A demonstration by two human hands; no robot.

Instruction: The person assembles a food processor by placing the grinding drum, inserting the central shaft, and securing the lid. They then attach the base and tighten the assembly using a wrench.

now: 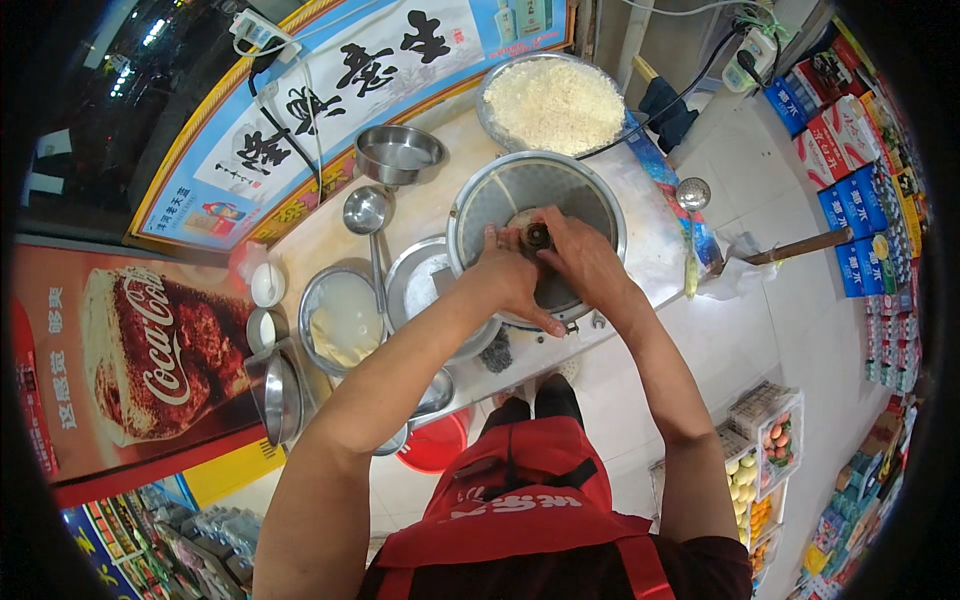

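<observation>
A wide round metal drum (pixel 612 205) with a pale grey inside stands at the table's front, right of the middle. Both hands reach into it. My right hand (pixel 580 255) curls its thumb and fingers around a dark, brownish knob-like piece (pixel 537 236) at the drum's centre. Beside it, my left hand (pixel 508 278) has its thumb spread away and its fingers reaching to a pale round part (pixel 520 218) under the knob. The left fingertips are partly hidden, and so is the right hand's contact with the knob.
A large basin of pale crumbly stuff (pixel 555 105) stands behind the drum. Left are a steel bowl (pixel 398 155), a ladle (pixel 368 212), a basin of whitish liquid (pixel 342 315) and a basin of white powder (pixel 415 275). A skimmer (pixel 692 200) and wooden handle (pixel 800 247) lie right.
</observation>
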